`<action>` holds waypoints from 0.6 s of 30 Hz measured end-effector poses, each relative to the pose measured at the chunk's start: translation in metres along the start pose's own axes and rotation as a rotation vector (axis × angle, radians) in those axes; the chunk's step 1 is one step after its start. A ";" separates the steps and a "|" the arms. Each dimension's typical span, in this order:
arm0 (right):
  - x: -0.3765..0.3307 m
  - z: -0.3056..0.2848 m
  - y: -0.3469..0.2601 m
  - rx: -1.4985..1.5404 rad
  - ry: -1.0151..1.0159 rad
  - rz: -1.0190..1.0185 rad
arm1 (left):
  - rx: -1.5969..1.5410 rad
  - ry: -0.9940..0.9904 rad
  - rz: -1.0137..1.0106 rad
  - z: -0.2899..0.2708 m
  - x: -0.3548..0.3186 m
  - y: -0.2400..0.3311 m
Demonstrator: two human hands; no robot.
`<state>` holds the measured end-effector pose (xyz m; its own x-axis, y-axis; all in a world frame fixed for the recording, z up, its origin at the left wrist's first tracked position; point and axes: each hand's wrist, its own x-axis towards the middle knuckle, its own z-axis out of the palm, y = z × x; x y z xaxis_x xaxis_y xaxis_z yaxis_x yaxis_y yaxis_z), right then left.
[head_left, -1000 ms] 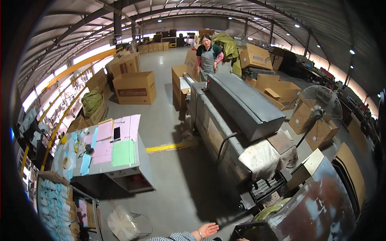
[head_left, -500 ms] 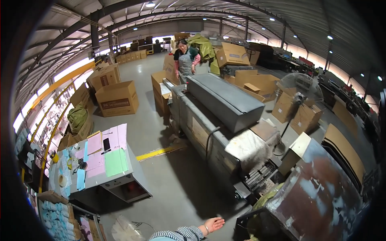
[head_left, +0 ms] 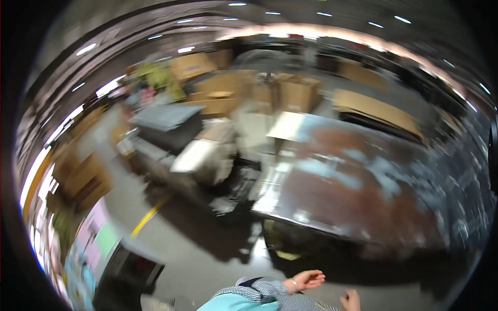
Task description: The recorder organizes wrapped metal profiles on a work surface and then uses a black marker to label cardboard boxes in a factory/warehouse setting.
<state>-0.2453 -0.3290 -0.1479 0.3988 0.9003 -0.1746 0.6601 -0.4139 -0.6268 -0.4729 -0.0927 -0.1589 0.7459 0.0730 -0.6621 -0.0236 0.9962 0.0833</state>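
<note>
Left hand: the left hand [head_left: 306,280] sits low in the view, fingers spread and loosely curled, holding nothing — it comes out of a striped sleeve [head_left: 259,293] with a pale band at the wrist.
Right hand: the right hand [head_left: 352,300] shows only in part at the bottom edge; I cannot tell whether it is open or closed, and nothing is visible in it.
Nearest thing: a big worktop [head_left: 358,189] with a worn, brown and pale blotched top stands just ahead of both hands, apart from them, with dark shadow under its near edge.
Floor: grey concrete floor [head_left: 207,259] lies under the hands — a yellow line [head_left: 147,217] runs across it to the left.
Left of the worktop: a long grey machine [head_left: 171,129], blurred.
Far side: brown cardboard boxes [head_left: 298,93] stacked behind the worktop; flat cardboard sheets [head_left: 376,111] lie to the right.
Sharpness: the whole view is smeared, so small details cannot be made out.
</note>
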 end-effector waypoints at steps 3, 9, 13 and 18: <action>0.005 -0.065 -0.005 -0.041 0.214 -0.063 | 0.190 -0.181 0.084 0.033 0.009 0.001; 0.029 -0.186 0.058 0.115 0.566 0.121 | 0.078 -0.021 0.061 0.111 0.113 0.013; 0.060 -0.264 0.114 -0.029 0.706 0.102 | 0.071 -0.061 0.011 0.167 0.199 0.015; 0.113 -0.383 0.159 0.126 0.794 0.271 | 0.016 -0.097 -0.026 0.219 0.319 0.058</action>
<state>0.1491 -0.3445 0.0235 0.8924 0.3912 0.2247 0.4206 -0.5411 -0.7282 -0.0908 -0.0216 -0.2021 0.8069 0.0412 -0.5893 0.0069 0.9968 0.0791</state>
